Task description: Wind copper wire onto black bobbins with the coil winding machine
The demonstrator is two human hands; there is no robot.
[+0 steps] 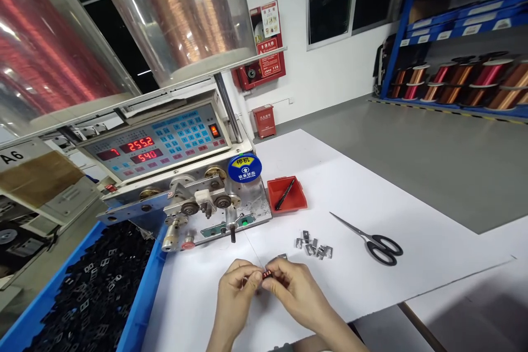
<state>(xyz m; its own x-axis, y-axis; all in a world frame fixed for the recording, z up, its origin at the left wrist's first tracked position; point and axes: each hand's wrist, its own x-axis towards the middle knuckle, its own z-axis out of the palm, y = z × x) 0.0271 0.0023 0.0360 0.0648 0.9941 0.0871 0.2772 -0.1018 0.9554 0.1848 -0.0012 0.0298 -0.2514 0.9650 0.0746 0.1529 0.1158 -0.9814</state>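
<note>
Low in the frame's centre, the left hand (237, 286) and right hand (289, 286) pinch a small red-wound coil (266, 274) between their fingertips, a thin wire running up toward the winder (181, 176). It looks like finishing a wound coil; next likely calls for cutting the wire, with scissors (371, 239) lying to the right.

Two bare hands, left hand (236, 292) and right hand (293, 289), no gloves, no rings or watch visible, short trimmed fingernails, bare wrists and forearms, sleeves not seen, a sliver of grey fabric at the bottom edge
</note>
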